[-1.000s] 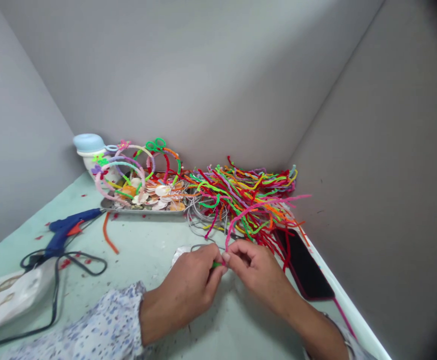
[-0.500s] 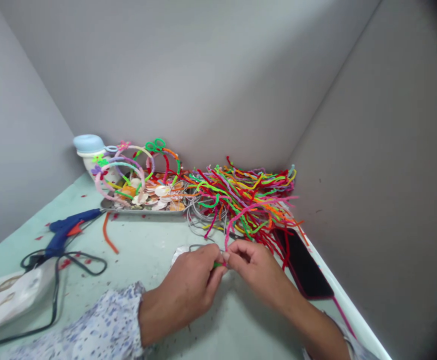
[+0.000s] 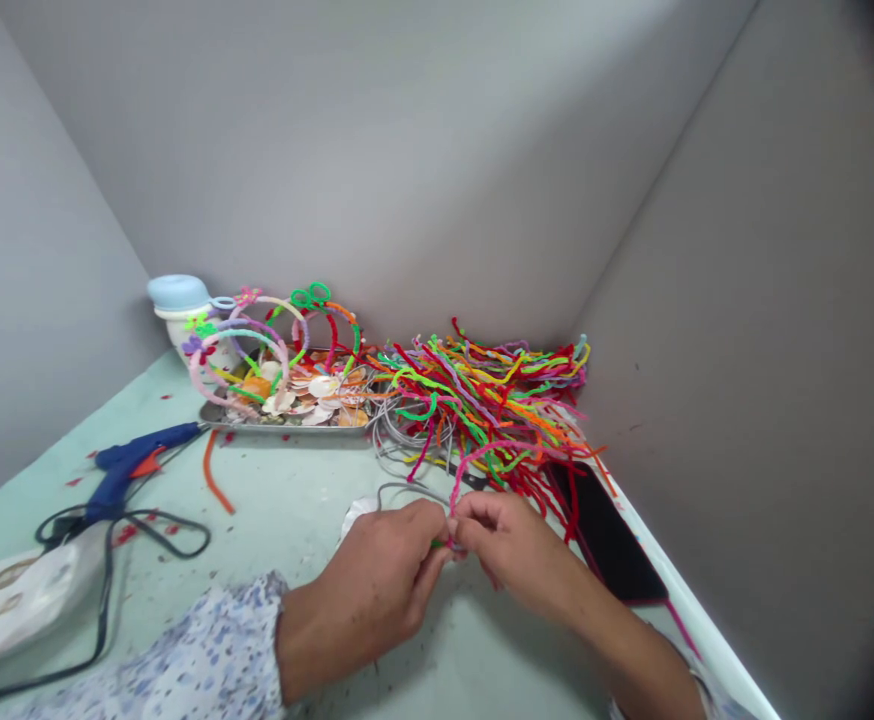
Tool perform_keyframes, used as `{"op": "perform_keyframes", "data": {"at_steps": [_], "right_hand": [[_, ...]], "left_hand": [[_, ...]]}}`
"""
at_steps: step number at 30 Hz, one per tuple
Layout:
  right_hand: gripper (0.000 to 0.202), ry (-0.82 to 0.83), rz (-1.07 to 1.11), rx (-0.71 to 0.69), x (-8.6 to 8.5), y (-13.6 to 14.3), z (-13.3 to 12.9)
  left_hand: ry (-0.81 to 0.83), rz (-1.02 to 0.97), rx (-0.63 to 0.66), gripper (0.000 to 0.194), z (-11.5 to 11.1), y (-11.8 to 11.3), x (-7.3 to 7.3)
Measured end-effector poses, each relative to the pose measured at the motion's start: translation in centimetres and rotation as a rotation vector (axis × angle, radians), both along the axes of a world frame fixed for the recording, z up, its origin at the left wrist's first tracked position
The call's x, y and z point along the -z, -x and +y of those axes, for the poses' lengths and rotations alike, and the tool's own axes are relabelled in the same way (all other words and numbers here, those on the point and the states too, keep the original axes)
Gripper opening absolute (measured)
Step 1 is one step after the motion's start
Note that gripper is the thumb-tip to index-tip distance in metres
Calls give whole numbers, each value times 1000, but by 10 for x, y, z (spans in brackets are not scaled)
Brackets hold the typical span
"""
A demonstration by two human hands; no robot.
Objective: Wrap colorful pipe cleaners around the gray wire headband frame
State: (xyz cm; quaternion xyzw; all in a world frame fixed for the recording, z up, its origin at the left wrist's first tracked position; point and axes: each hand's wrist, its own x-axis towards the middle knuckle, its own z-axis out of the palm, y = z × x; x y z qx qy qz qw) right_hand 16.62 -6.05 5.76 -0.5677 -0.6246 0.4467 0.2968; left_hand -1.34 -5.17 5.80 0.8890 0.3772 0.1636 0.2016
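Note:
Close together above the front of the table, my left hand (image 3: 388,560) and my right hand (image 3: 508,540) meet at the fingertips. The right thumb and index finger pinch a pink pipe cleaner (image 3: 458,482), which rises from the grip and bends over to the right. A short bit of green pipe cleaner (image 3: 438,543) shows between the closed left fingers; the rest of it is hidden. Just behind the left hand, a thin grey wire (image 3: 414,487) curves; whether the hand holds it, I cannot tell. A crumpled whitish piece (image 3: 357,512) lies beside the left knuckles.
Behind my hands sit a heap of colourful pipe cleaners (image 3: 497,390) and a metal tray (image 3: 294,429) with shells and decorated headbands (image 3: 240,335). A white bottle (image 3: 182,315) stands back left. A blue glue gun (image 3: 118,470) with cord lies left, a black phone (image 3: 617,540) right.
The free end of the pink pipe cleaner has swung lower. Both hands stay together with their grips much the same, and the view has shifted slightly.

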Motion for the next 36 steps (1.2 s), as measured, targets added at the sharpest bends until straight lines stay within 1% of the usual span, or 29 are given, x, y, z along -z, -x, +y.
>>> {"op": "perform_keyframes", "data": {"at_steps": [6,11,13,15,18,20,22,25,28,30,33,36], "right_hand": [[19,-30,-7,33,4,1,3],[19,-119,-91,45,10,8,1],[19,-180,-132,53,14,15,-3],[18,-278,-161,58,19,22,-8],[18,-422,-148,106,30,30,-13],[16,-481,-107,153,39,33,-13],[19,-461,-45,181,48,34,-12],[22,-418,19,204,58,33,-10],[22,-433,38,239,62,31,-9],[22,-469,44,265,63,29,-9],[19,-533,26,264,64,29,-9],[17,-593,-18,219,64,29,-9]], "left_hand": [[-47,-37,54,12,3,-1,16],[-91,-146,34,13,0,3,36],[-94,-189,18,13,-2,9,43],[-98,-212,6,13,-3,15,47],[-75,-242,-35,16,-2,20,48],[-9,-293,-86,17,1,21,46],[88,-350,-140,17,3,19,45],[263,-471,-221,11,4,15,45],[472,-607,-275,16,5,12,47],[607,-644,-255,18,4,11,48],[791,-691,-180,32,3,8,47],[924,-754,-200,41,1,6,46]]}}
